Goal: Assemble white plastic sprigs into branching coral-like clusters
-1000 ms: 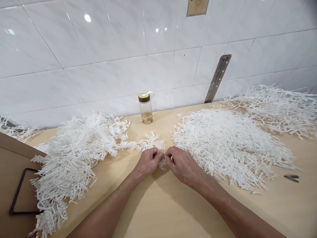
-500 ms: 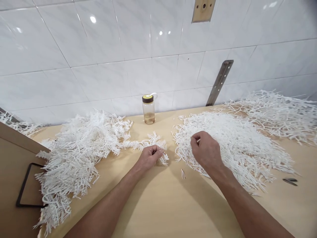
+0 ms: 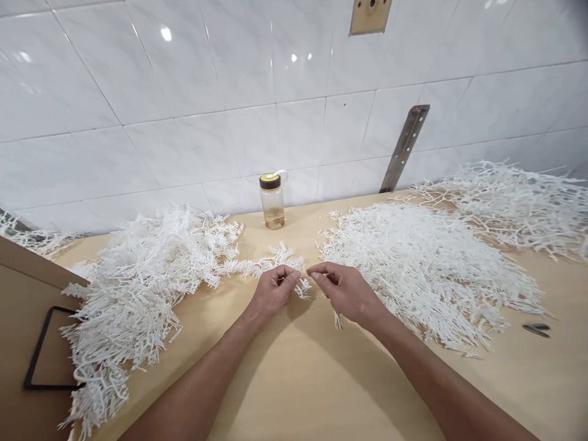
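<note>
My left hand (image 3: 274, 293) is curled, thumb and forefinger pinched on a small white plastic sprig (image 3: 301, 285) at the table's middle. The sprig sticks out to the right of my fingertips, its branches fanned toward my other hand. My right hand (image 3: 345, 293) sits just beside it, forefinger (image 3: 318, 274) stretched left toward the sprig, thumb under it, tips close together; I cannot tell if they touch the sprig or grip anything. 1 loose white bit (image 3: 338, 320) lies on the wooden table (image 3: 294, 380) just under my right wrist. Left pile of branched white pieces (image 3: 138, 282) trails a thin strand to my left hand. Right pile of finer white sticks (image 3: 422, 269) starts just past my right knuckles. 1 clear bottle (image 3: 272, 201) with a dark lid stands by the tiled wall, beyond both hands. Small dark tool (image 3: 535, 329) lies at far right.
</note>
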`<state>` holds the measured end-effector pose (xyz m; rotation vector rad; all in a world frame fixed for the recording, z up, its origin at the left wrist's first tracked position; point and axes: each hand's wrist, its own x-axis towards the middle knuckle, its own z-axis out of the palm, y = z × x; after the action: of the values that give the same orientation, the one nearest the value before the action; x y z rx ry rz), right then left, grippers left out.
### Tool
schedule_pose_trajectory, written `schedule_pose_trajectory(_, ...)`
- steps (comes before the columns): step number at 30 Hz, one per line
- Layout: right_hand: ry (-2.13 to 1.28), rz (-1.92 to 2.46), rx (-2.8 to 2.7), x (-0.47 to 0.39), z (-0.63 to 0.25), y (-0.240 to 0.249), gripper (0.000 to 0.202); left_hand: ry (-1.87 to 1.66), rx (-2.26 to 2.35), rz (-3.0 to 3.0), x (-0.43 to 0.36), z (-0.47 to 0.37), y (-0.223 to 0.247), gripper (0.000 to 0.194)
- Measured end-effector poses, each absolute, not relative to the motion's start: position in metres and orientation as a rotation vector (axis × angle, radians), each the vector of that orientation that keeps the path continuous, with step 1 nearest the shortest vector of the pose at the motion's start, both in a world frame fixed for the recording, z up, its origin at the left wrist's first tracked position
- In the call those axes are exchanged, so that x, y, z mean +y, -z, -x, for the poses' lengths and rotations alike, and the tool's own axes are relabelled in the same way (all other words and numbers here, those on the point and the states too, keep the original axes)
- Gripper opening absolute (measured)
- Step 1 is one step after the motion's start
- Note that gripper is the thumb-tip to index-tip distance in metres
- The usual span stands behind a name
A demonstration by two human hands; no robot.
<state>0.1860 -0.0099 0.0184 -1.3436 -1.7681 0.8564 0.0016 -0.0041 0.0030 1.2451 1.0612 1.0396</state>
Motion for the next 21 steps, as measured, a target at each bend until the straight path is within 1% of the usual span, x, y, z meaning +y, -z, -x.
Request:
schedule_pose_trajectory(2,-1.000,1.314,-1.750,-0.0125,-0.1825,-0.0189,0.033,-1.041,1.074,-1.303,-0.0039,-0.0025,-0.0008,0.043)
schedule_pose_trajectory(5,-1.089,1.290,-1.737,-0.0136,-0.1821,-0.0193,0.031,-1.048,1.084,-1.359,-0.0036,-0.0029,0.0017,0.043)
schedule_pose_trajectory(14,-1.139,1.306,-1.720,-0.0149,-0.1796,-0.0200,0.023,-1.055,1.108,-1.353,-0.0045,-0.0030,0.0012,0.041)
schedule_pose_trajectory(21,-1.197,1.315,-1.662,-0.0174,-0.1766,-0.0209,0.015,-1.014,1.077,-1.335,-0.0054,-0.0035,-0.0028,0.045)
